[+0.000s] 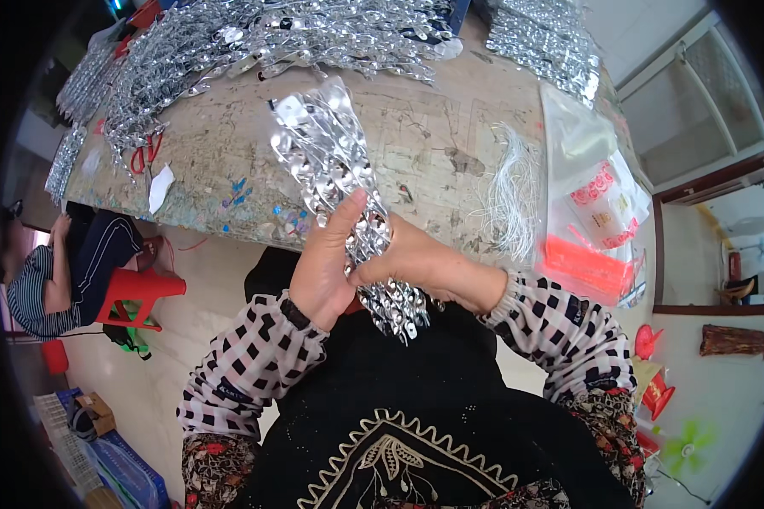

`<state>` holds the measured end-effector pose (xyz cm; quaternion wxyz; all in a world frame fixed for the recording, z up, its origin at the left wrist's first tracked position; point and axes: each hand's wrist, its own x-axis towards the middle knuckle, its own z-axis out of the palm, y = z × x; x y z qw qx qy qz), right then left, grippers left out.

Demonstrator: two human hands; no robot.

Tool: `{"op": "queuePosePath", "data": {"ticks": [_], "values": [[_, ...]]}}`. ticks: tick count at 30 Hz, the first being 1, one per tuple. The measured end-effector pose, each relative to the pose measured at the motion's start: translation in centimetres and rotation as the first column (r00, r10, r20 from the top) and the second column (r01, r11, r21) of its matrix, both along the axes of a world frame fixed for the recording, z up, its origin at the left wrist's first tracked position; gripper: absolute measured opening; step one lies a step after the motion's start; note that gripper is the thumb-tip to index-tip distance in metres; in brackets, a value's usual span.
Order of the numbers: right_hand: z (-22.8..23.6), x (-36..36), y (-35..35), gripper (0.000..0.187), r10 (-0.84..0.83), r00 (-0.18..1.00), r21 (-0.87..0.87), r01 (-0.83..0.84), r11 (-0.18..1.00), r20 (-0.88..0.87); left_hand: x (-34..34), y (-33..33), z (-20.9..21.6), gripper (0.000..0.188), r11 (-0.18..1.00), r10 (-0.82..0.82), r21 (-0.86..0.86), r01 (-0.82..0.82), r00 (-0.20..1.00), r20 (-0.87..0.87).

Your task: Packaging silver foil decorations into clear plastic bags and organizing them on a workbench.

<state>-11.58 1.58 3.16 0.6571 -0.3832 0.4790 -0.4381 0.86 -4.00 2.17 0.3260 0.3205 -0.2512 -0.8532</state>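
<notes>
A bundle of shiny silver strips with small rounded, spoon-like bumps [323, 140] is held over the near edge of the worktable; their exact kind is unclear. My left hand [323, 263] wraps the lower part of the bundle from the left, thumb pointing up along it. From the right, my right hand [424, 263] closes round the same part, its thumb crossing the front toward my left palm. The bundle's far end fans out above the tabletop, and its short lower end sticks out beneath my hands. Some of my fingers are hidden behind it.
Large heaps of similar silver strips [306, 38] cover the table's far side. Red-handled scissors [147, 153] and a white scrap [160, 188] lie left. White strings [514, 195] and plastic bags [598, 195] lie right. A person [55, 280] sits at left near a red stool [140, 297].
</notes>
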Motion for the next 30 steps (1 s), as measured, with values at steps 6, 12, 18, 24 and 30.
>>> {"op": "queuePosePath", "data": {"ticks": [6,12,18,24,30], "values": [[-2.1,1.9,3.0,0.075,-0.180,0.977,0.167,0.159,0.973,0.117,0.8,0.5,-1.8,0.028,0.977,-0.197,0.095,0.191,0.978,0.062],[-2.7,2.6,3.8,0.073,-0.288,0.935,0.258,0.233,0.938,0.206,1.2,0.3,-1.1,0.031,0.933,-0.350,0.134,0.335,0.929,0.118],[-3.2,3.3,3.9,0.069,-0.335,0.918,0.180,0.300,0.937,0.211,1.7,0.0,-1.2,0.030,0.912,-0.392,0.187,0.365,0.910,0.135],[-2.5,4.3,2.0,0.077,-0.375,0.884,0.242,0.313,0.918,0.280,1.5,-2.9,0.8,0.038,0.835,-0.548,0.173,0.522,0.817,0.181],[-3.4,5.8,4.6,0.075,-0.408,0.892,0.220,0.366,0.904,0.195,2.5,0.7,-0.5,0.035,0.914,-0.406,0.108,0.392,0.879,0.251]]}}
